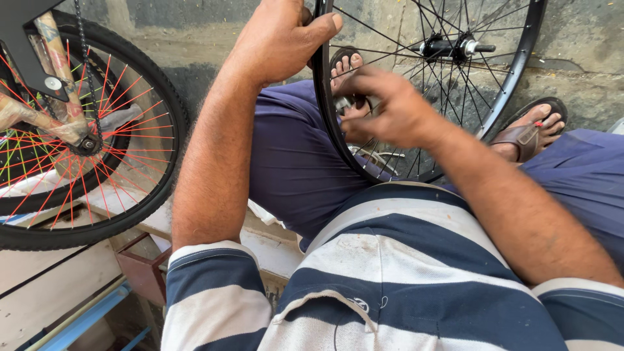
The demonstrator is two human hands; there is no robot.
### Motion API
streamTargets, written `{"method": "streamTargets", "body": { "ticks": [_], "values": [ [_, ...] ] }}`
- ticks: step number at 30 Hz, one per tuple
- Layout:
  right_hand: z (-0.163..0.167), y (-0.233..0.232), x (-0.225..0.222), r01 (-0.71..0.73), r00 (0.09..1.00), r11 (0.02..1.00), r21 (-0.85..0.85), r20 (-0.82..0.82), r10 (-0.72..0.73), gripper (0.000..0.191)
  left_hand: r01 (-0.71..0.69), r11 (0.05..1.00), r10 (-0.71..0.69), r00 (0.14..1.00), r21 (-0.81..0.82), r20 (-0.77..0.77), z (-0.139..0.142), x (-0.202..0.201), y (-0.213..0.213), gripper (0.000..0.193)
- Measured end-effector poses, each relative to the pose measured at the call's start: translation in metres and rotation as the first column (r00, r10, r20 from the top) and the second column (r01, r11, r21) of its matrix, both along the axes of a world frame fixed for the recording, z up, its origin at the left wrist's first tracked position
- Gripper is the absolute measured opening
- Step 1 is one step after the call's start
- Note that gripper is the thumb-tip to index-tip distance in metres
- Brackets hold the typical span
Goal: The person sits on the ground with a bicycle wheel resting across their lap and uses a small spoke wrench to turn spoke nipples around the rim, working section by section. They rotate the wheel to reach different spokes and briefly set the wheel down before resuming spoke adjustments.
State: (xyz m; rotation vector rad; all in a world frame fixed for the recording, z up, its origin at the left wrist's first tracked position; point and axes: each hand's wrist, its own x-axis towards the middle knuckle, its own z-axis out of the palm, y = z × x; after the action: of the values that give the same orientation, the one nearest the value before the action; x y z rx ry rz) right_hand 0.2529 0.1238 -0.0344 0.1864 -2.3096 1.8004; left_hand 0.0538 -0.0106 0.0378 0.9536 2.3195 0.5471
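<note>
Head view: left hand clasps the black wheel rim; right hand pinches a small metal tool at the spokes.

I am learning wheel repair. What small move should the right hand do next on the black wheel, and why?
Probably a small turn of the tool on that spoke: the left hand grips the bare black rim upright between the knees, and the right hand pinches a small metal piece among the spokes by the rim.

Obstacles: bare rim with crossing spokes at frame centre; tyred wheel blocked the left | Free: narrow gap between them, lower left.
</note>
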Motion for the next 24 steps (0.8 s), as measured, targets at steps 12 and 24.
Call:
{"method": "streamTargets", "body": {
  "ticks": [12, 24],
  "values": [
    [0.001, 0.006, -0.001, -0.104, 0.985, 0.947, -0.303, 0.097, 0.139, 0.025, 0.005, 0.999, -0.006, 1.0, 0.054, 0.012, 0.004, 0.002, 0.001, 0.037],
    [0.005, 0.009, -0.002, -0.102, 0.984, 0.945, -0.31, 0.108, 0.141, 0.023, 0.027, 0.998, -0.026, 0.999, 0.05, -0.02, 0.004, 0.003, 0.002, 0.037]
  ]
}}
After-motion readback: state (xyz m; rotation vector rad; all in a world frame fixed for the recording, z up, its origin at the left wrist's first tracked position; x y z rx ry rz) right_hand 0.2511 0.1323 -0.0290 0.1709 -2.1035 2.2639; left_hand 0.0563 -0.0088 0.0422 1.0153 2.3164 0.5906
